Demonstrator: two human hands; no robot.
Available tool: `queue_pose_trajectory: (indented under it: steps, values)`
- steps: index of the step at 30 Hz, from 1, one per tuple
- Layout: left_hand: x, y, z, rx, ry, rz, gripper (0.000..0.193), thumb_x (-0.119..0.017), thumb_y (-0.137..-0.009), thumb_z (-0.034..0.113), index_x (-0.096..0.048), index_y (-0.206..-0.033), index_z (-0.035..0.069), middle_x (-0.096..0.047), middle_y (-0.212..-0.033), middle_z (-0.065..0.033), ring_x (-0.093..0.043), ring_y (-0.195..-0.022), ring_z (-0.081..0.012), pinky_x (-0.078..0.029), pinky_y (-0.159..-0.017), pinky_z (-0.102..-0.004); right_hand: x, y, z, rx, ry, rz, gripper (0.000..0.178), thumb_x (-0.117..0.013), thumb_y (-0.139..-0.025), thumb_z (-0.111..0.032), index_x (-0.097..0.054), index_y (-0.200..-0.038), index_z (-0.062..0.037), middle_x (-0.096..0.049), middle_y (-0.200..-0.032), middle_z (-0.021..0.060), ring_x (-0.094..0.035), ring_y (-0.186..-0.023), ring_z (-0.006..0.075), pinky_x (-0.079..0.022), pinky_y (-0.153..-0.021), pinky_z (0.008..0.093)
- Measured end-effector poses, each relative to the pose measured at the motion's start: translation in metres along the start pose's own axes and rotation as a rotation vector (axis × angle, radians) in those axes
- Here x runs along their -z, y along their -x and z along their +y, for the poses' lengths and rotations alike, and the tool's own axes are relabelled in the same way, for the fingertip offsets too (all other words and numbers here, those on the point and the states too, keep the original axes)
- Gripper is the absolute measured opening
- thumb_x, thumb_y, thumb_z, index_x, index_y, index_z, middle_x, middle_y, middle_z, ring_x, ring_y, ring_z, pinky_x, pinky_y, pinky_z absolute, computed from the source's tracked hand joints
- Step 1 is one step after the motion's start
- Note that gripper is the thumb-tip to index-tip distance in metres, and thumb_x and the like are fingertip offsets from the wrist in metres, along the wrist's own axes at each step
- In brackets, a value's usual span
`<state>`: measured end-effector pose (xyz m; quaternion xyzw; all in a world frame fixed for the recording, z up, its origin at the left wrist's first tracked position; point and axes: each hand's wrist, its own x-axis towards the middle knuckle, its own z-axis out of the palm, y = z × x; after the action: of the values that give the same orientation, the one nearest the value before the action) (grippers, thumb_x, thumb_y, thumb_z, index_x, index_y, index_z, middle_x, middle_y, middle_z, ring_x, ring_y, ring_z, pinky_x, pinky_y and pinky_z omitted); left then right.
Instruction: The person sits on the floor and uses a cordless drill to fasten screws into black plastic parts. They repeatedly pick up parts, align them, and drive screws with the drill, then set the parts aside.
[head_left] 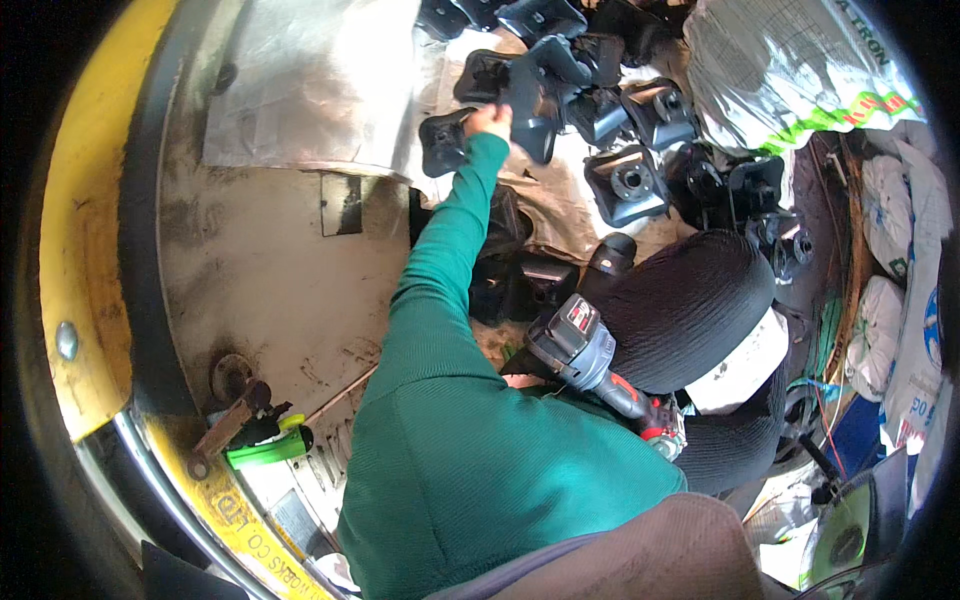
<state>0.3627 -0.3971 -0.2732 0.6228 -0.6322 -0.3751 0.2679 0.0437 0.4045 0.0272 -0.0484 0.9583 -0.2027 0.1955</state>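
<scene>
Stained, off-white surface [280,265] is seen below and to the left of the left hand [488,122], and it is bordered farther left by a yellow-and-black edge [92,210]. The hand is stretched out from a green sleeve [450,225], and its fingers are curled narrowly at the right edge of a black square-flanged part [443,143]; whether that part is firmly gripped cannot be told. Just right of the hand, a larger black moulding [535,105] is placed, and more such pieces are scattered beyond it. Well below and right of the hand, a cordless angle grinder [605,375] is rested against a black-clad leg [690,310]. Beside its battery a patch of skin [522,380] is shown, too little for the right hand's state to be told. Far right of the hand, a silvery woven sack [790,70] is seen.
</scene>
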Motion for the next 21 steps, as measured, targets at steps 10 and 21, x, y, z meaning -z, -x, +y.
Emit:
queue_pose_trajectory:
  steps: [10, 21]
  values:
    - [0.032, -0.061, -0.139, 0.454, -0.804, -0.067, 0.067, -0.065, -0.073, 0.037, -0.043, -0.131, 0.012, -0.047, -0.126, -0.0198, -0.048, -0.115, -0.0354, -0.042, -0.096, -0.0432, -0.365, 0.083, -0.191, 0.123, -0.240, -0.693, 0.045, -0.054, -0.085, -0.023, -0.049, -0.124, -0.0021, -0.040, -0.133, 0.0133, -0.043, -0.120, 0.0246, -0.038, -0.095, 0.0362]
    - [0.012, -0.050, -0.174, 0.267, -0.757, -0.049, 0.076, -0.074, -0.069, 0.031, -0.036, -0.131, 0.010, -0.044, -0.126, -0.0209, -0.051, -0.109, -0.0369, -0.047, -0.090, -0.0447, -0.635, 0.120, -0.380, 0.169, -0.358, -0.860, 0.044, -0.056, -0.082, -0.022, -0.051, -0.121, -0.0019, -0.044, -0.128, 0.0145, -0.045, -0.116, 0.0261, -0.039, -0.093, 0.0373]
